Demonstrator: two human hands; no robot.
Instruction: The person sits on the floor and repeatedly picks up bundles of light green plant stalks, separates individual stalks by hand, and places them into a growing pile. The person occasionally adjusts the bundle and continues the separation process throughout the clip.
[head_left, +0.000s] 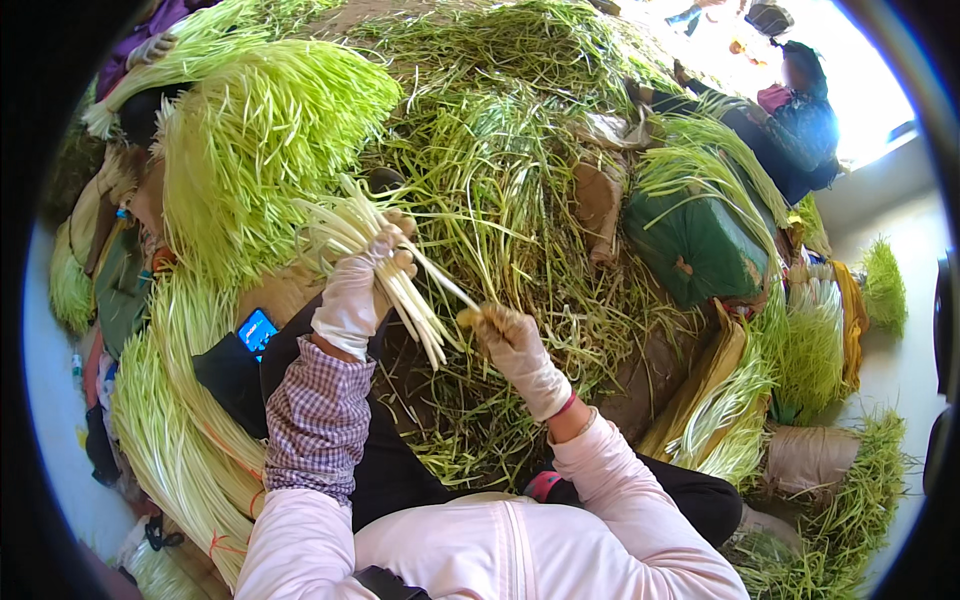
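Note:
My left hand (351, 296), in a thin white glove, is closed around a bunch of pale garlic-like shoots (411, 306). Their white stem ends point down and to the right; the leafy ends fan out at upper left. One single stalk (444, 280) stretches from the bunch to my right hand (521, 356), whose gloved, soiled fingertips pinch its end. A yellowish bit, perhaps a peeled leaf, shows at those fingertips. Beneath both hands lies a litter of loose green leaves (487, 420) between my legs.
Tied bundles of long shoots (176, 435) lie along my left. A large leafy heap (277, 142) rises at upper left, near another person's gloved hand (151, 51). A lit phone (256, 331) rests by my left leg. At right are a green sack (694, 240) and a seated person (802, 127).

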